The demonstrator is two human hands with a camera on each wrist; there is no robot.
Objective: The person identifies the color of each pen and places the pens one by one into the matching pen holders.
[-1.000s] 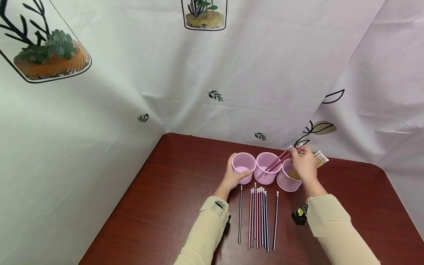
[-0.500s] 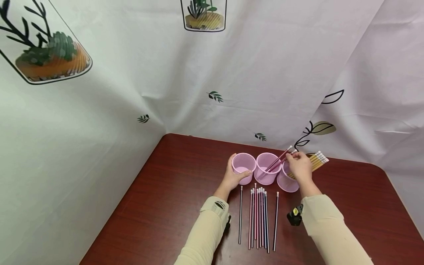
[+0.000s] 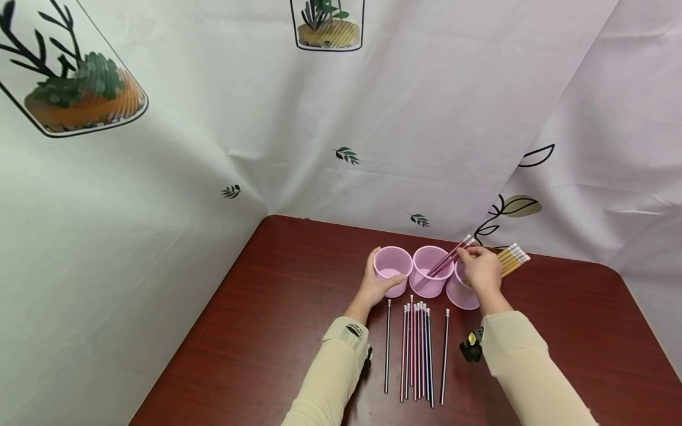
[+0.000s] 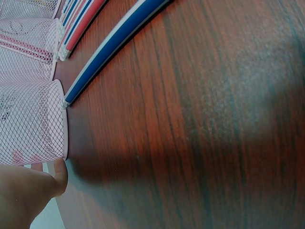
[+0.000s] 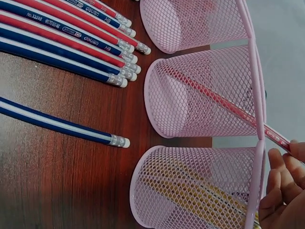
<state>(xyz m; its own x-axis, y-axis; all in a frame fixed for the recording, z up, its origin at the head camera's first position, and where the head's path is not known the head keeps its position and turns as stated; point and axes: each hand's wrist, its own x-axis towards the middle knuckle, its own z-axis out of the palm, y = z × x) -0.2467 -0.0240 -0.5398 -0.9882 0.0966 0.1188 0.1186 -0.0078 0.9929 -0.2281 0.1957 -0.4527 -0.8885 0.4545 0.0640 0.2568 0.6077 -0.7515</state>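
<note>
My left hand (image 3: pixel 373 287) grips the leftmost pink mesh pencil cup (image 3: pixel 393 273), its thumb at the front rim. In the left wrist view, part of that hand (image 4: pixel 31 188) shows beside the cup's mesh wall (image 4: pixel 28 124). My right hand (image 3: pixel 483 272) pinches a red pencil (image 5: pixel 224 104) near its upper end. This pencil leans in the middle pink cup (image 5: pixel 205 95), and more red pencil tops show beside it in the head view. Below the right hand stands the third pink cup (image 3: pixel 461 296), holding several yellow pencils (image 3: pixel 512 260) that lean right.
Several red and blue pencils (image 3: pixel 417 355) lie side by side in front of the cups, eraser ends toward them. One dark blue pencil (image 3: pixel 387 349) lies apart on the left, another (image 3: pixel 444 358) on the right. A patterned cloth (image 3: pixel 319 195) hangs behind the table (image 3: pixel 240 331).
My right hand has moved left and slightly down, from over the yellow pencils toward the middle cup, lowering the red pencil. My left hand has stayed on its cup.
</note>
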